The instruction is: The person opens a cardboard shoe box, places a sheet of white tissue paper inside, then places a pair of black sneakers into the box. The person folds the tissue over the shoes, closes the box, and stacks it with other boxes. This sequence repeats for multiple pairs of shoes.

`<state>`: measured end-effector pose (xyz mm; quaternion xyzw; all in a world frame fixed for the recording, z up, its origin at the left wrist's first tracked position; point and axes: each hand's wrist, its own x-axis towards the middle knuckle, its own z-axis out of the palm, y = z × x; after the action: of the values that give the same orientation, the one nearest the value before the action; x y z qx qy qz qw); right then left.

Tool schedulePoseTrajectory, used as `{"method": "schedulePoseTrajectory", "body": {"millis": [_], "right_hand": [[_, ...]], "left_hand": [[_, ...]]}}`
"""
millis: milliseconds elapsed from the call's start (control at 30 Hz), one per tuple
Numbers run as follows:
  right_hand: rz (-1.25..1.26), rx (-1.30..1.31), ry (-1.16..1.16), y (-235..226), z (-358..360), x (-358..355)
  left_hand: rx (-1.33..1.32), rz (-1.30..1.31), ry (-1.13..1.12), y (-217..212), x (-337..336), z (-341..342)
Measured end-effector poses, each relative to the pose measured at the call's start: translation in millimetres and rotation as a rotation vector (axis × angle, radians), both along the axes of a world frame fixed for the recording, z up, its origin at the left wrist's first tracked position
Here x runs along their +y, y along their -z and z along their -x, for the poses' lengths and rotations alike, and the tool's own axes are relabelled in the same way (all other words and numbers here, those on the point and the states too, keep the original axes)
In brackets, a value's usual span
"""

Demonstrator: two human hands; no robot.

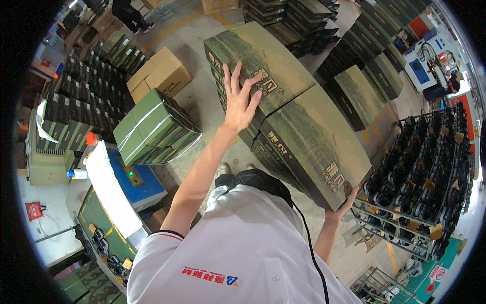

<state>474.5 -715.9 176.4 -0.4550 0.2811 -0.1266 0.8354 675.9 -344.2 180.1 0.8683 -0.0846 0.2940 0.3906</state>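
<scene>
Two stacks of olive-green shoe boxes stand side by side in front of me, printed with a landscape pattern. My left hand [240, 104] has its fingers spread over the near edge of the far stack's top box [273, 55]. At the right, my right hand [341, 210] cups the lower right corner of the near stack's top box [319, 137]. Its thumb shows at the box end, while the other fingers are mostly hidden under or behind the corner. A narrow gap runs between the two top boxes.
A strapped bundle of green boxes [152, 126] and a brown carton [164, 76] sit at the left. Beyond the bundle are more box stacks [88, 96]. A wheeled rack of black shoes [420, 172] stands close on the right. Another person's legs [129, 15] show far off.
</scene>
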Motion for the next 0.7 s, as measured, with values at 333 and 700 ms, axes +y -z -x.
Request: {"method": "schedulePoseTrajectory", "body": {"millis": [333, 700], "right_hand": [[0.006, 0.052, 0.106, 30.2, -17.4, -53.1], [0.137, 0.287, 0.194, 158.0, 18.2, -76.4]], "left_hand": [[0.006, -0.083, -0.008, -23.3, 2.6, 3.4], [-0.052, 0.032, 0.039, -27.9, 25.0, 28.5]]}}
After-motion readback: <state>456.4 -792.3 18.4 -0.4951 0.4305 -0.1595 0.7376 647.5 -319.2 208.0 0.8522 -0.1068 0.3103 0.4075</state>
